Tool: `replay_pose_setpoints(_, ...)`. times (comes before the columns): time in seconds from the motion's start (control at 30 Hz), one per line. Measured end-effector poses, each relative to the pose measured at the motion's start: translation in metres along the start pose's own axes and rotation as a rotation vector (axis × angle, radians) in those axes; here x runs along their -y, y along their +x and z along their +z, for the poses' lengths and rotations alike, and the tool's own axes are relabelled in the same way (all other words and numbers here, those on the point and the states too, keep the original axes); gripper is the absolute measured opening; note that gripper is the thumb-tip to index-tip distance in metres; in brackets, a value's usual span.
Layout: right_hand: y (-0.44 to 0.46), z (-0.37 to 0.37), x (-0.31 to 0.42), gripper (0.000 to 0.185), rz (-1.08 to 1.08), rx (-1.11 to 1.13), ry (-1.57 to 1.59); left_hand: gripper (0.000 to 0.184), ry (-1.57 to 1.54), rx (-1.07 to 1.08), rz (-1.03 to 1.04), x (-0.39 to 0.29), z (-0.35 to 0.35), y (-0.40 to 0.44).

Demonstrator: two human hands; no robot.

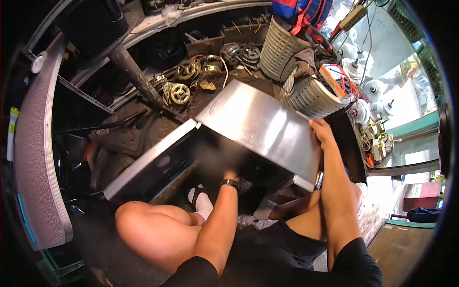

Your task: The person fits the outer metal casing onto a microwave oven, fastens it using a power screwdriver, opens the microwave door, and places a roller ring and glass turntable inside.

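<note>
A silver, box-shaped appliance (267, 129), much like a microwave oven, stands tilted between my knees. Its hinged door (153, 160) hangs out to the left, and the opening faces me. My right hand (322, 132) grips the far right edge of its metal shell, fingers curled over it. Below a dark wristband, my left hand (231, 175) reaches into the dark opening. Its fingers are lost in shadow, so whether they touch or hold anything is hidden.
Motor parts (179, 93) lie on the dirty floor beyond the appliance. Two pale perforated baskets (282, 48) stand at the back right, near white motor-like units (356, 67) by the glass. A metal post (136, 76) rises at the left, behind a long curved panel (36, 138).
</note>
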State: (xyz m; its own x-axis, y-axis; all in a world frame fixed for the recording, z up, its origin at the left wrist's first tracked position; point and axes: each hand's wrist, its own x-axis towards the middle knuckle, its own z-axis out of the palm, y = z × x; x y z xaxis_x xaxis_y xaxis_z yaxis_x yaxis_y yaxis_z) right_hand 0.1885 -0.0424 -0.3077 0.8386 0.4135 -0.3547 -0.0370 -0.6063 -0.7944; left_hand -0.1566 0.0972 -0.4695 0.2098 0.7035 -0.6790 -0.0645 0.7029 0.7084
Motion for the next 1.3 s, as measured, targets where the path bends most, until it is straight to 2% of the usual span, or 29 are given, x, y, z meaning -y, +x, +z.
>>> replay_pose_setpoints(0.13,-0.019,0.014,0.004,0.038,0.012,-0.091,0.009,0.034,0.009,0.013,0.005,-0.001,-0.001,0.003)
replay_pose_setpoints(0.27,-0.024,0.017,0.004,0.043,-0.023,-0.062,-0.001,0.034,0.046,0.017,-0.011,0.001,0.003,0.001)
replay_pose_setpoints(0.33,-0.029,0.024,0.012,0.052,-0.103,-0.258,-0.374,0.033,0.083,0.021,-0.025,0.001,0.003,-0.003)
replay_pose_setpoints(0.37,-0.025,0.023,0.01,0.062,-0.148,-0.172,-0.54,0.033,0.112,0.029,-0.024,0.0,0.004,-0.005)
replay_pose_setpoints(0.4,-0.01,0.02,-0.005,0.062,-0.17,-0.162,-0.544,0.033,0.141,0.036,-0.03,-0.002,0.003,-0.005)
replay_pose_setpoints(0.47,0.0,0.026,-0.015,0.065,-0.239,-0.162,-0.811,0.033,0.237,0.06,-0.043,-0.005,0.001,-0.006)
replay_pose_setpoints(0.5,-0.007,0.026,-0.009,0.067,-0.164,-0.125,-0.812,0.033,0.302,0.077,-0.048,-0.007,0.0,-0.007)
replay_pose_setpoints(0.6,-0.01,0.026,0.001,0.068,-0.147,-0.095,-0.803,0.032,0.543,0.149,-0.036,-0.019,-0.002,-0.007)
replay_pose_setpoints(0.73,-0.01,0.025,0.006,0.068,-0.164,-0.062,-0.791,0.032,1.105,0.353,0.036,-0.023,0.005,-0.013)
replay_pose_setpoints(0.77,-0.012,0.031,0.006,0.064,-0.168,-0.2,-0.767,0.032,1.246,0.431,0.064,-0.021,0.01,-0.02)
replay_pose_setpoints(0.83,-0.012,0.033,0.007,0.065,-0.137,-0.203,-0.742,0.032,1.439,0.548,0.097,-0.01,0.022,-0.024)
replay_pose_setpoints(0.93,0.0,0.027,0.007,0.065,-0.135,-0.199,-0.756,0.031,1.571,0.639,0.093,-0.004,0.04,-0.014)
replay_pose_setpoints(1.03,0.003,0.023,-0.005,0.069,0.028,-0.061,-0.749,0.031,1.656,0.705,0.054,-0.012,0.037,0.002)
replay_pose_setpoints(1.23,0.015,0.021,0.0,0.071,-0.14,-0.018,-0.8,0.031,1.812,0.805,0.001,-0.053,0.03,0.007)
replay_pose_setpoints(1.3,0.012,0.023,-0.002,0.071,-0.16,-0.091,-0.754,0.031,1.861,0.828,-0.001,-0.061,0.023,0.004)
